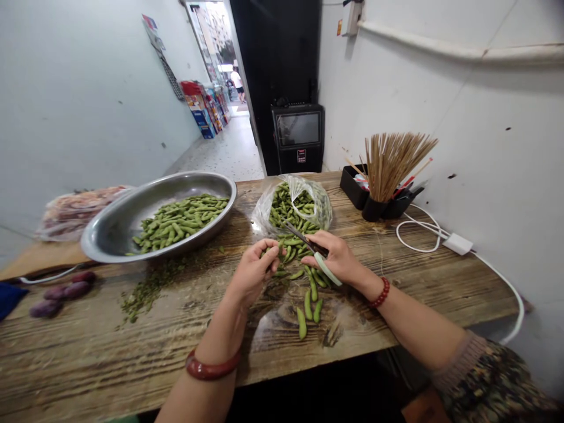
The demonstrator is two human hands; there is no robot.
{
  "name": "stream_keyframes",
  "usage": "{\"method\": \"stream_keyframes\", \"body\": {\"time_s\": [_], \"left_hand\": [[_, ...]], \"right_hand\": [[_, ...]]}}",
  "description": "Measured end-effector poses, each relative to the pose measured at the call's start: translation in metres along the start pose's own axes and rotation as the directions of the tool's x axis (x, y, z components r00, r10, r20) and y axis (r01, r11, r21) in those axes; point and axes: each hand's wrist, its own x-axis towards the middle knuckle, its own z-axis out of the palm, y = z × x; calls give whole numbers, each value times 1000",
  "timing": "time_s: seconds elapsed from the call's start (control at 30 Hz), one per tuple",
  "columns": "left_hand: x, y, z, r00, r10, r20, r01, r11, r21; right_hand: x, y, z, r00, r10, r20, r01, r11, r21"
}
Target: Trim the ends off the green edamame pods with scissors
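Within the right hand (340, 252), scissors (326, 269) show only partly.

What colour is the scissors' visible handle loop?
The handle loop of the scissors in the right hand is pale green, seen best in the head view.

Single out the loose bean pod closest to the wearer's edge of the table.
The green pod lowest in view; the other loose pods all lie farther back, toward the plastic bag.

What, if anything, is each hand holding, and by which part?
The right hand grips pale-green-handled metal scissors by the handle. The left hand seems to pinch a green bean pod, its exact hold hidden.
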Motion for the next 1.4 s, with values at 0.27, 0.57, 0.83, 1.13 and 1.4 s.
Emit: {"method": "stream_keyframes", "body": {"time_s": [0.27,0.57,0.83,1.13,1.4], "left_hand": [[-1,1,3,1000,-2,-11,1,994,-106],[1,-7,4,998,61,-5,-60,991,118],[3,-14,1,995,99,10,-99,987,130],[3,-10,-1,996,86,13,-87,977,197],[2,-5,-4,998,57,38,-64,973,221]], "right_hand": [[-2,-3,2,992,22,127,-24,1000,19],[-3,-9,0,980,-10,198,4,1000,28],[-3,-10,1,973,-13,230,17,1000,-16],[0,-11,-4,963,-37,265,47,998,-32],[0,-9,-7,952,-51,302,64,997,-31]]}}
